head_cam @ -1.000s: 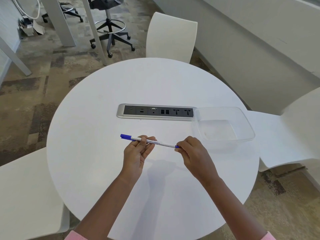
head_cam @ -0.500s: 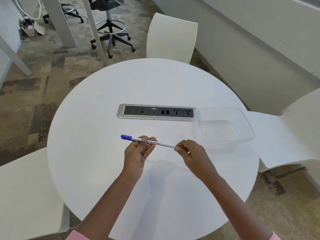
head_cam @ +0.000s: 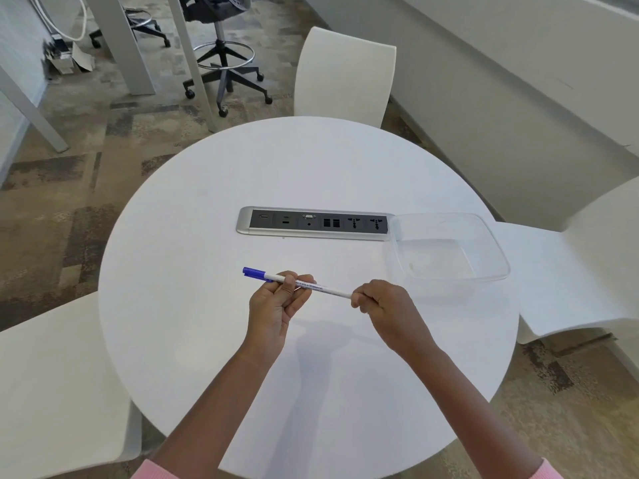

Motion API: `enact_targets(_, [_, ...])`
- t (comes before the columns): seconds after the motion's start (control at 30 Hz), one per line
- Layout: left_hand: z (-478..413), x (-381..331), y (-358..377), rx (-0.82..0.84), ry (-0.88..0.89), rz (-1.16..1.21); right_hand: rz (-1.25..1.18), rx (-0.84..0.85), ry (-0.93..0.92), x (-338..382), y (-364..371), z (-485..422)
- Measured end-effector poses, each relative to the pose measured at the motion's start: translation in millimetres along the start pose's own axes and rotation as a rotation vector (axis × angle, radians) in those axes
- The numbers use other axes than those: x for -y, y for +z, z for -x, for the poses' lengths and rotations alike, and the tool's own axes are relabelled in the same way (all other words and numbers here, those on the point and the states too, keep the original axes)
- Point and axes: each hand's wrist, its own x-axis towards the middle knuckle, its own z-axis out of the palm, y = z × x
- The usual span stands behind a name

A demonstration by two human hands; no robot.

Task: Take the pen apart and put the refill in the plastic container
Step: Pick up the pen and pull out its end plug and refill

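A white pen (head_cam: 328, 289) with a blue cap at its left end is held level above the round white table (head_cam: 207, 340). My left hand (head_cam: 276, 305) pinches the barrel just right of the cap. My right hand (head_cam: 383, 309) is closed over the pen's right end, hiding the tip. The clear plastic container (head_cam: 484, 233) stands on the table to the right of and beyond my right hand, with nothing visible in it. No refill shows outside the barrel.
A silver and black power socket strip (head_cam: 313, 223) is set into the table's middle, touching the container's left rim. White chairs stand at the far side (head_cam: 345, 70), the right (head_cam: 570, 271) and the near left (head_cam: 52, 392). A black office chair (head_cam: 221, 63) is beyond.
My right hand has shifted its grip on the pen's right end, and the blue end piece seen a second ago is hidden now. The pen and left hand have barely moved.
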Motion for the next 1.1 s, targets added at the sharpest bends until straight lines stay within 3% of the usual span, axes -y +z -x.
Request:
enact_targets(0.13, [1.8, 2.7, -0.2, -0.013, -0.015, 0.012, -0.091, 0.089, 0.079, -0.2, -4.0, -0.8])
enact_targets(0.4, [2.6, 0.2, -1.7, -0.028, -0.020, 0.038, 0.192, -0.172, -0.160, -3.2, 1.7, 6.2])
enact_targets(0.57, [2.9, -0.1, 0.4, -0.020, -0.019, 0.045, 0.303, -0.189, -0.249, 1.1, 2.8, 7.8])
enact_targets(0.67, [3.5, 0.4, 0.3, -0.020, -0.019, 0.035, 0.232, -0.134, -0.198, 0.5, 2.3, 6.2])
enact_targets(0.9, [3.8, 2.7, -1.5, -0.013, -0.015, 0.006, -0.162, 0.083, 0.129, -4.3, -3.5, -0.4])
enact_targets(1.1, [1.7, 0.9, -1.5, -0.023, -0.012, 0.023, 0.034, -0.118, -0.094, -4.0, 4.2, 7.0])
